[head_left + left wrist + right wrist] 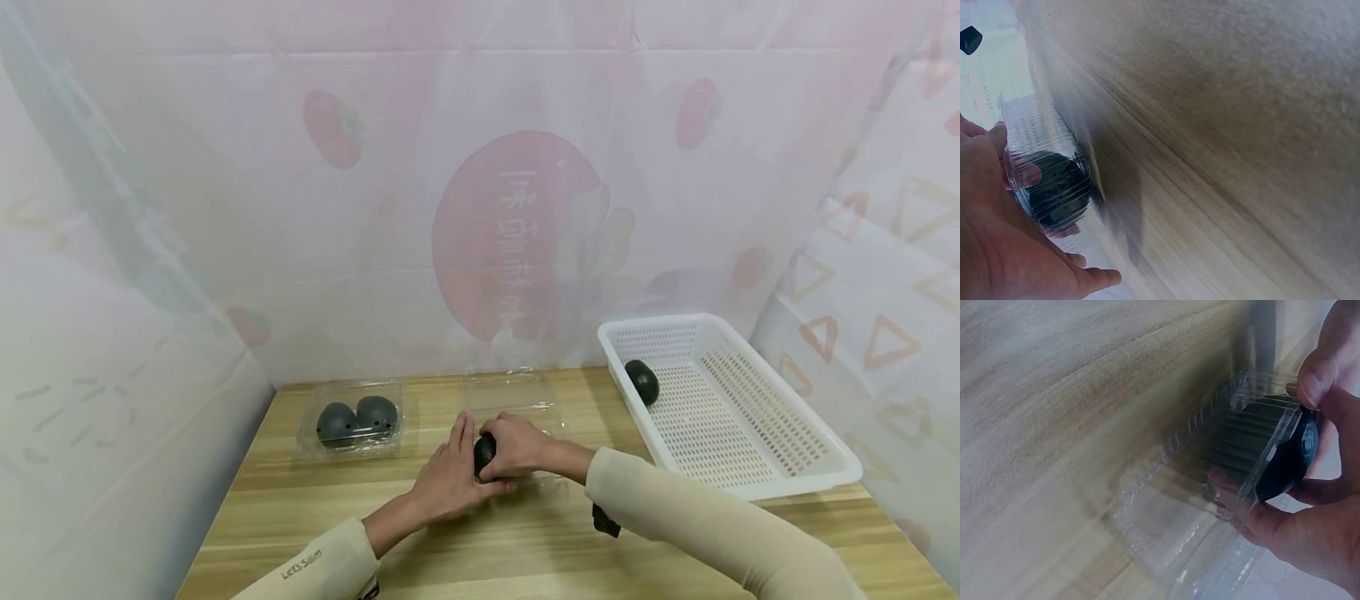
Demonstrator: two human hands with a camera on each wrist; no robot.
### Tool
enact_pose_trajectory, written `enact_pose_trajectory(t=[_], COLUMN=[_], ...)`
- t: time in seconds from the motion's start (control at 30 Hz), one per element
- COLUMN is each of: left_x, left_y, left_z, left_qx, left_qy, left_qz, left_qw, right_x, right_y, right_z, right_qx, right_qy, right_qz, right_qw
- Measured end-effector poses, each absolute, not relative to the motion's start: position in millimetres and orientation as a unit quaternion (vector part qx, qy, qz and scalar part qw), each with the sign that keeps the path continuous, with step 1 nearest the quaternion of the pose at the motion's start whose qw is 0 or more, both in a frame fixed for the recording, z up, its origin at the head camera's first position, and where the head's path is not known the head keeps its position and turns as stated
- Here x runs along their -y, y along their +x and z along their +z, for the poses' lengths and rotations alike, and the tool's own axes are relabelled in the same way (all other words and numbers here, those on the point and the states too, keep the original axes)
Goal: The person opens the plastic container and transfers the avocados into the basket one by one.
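A dark green avocado (485,452) sits in the left end of a clear plastic clamshell box (1166,531) whose lid stands open behind. My right hand (517,447) holds the avocado from the right, its fingers reaching inside the box and its thumb on the near side. Along the box's left end lies my left hand (450,477), fingers straight and thumb stretched across the front. In the right wrist view the left thumb (1313,387) rests at the rim. Through the ribbed plastic wall the avocado (1057,190) shows in the left wrist view.
To the left stands another clear clamshell box (352,385) with two dark avocados (377,414) inside. A white perforated basket (750,483) at the right holds one avocado (642,382) by its left wall. Printed cloth hangs behind and on both sides of the wooden table (480,567).
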State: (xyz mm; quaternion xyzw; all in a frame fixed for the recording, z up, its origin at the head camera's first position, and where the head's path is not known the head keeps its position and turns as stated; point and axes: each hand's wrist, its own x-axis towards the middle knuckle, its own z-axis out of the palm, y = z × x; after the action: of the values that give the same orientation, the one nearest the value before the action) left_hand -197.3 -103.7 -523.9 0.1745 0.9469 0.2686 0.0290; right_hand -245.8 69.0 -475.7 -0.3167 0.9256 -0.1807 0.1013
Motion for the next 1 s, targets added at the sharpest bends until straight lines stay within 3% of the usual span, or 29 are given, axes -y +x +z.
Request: enact_pose_trajectory(t=[1.0], left_x=[101.5], left_y=[-193.3], left_z=[-512.8], left_qx=[-0.947], left_qy=[0.176], left_qz=[0.266], left_qw=[0.028], right_x=[-83.7], right_y=[-256.3], right_z=[-472.7], right_qx=[-0.915], right_qy=[-0.304], right_qz=[-0.233], right_qw=[0.130])
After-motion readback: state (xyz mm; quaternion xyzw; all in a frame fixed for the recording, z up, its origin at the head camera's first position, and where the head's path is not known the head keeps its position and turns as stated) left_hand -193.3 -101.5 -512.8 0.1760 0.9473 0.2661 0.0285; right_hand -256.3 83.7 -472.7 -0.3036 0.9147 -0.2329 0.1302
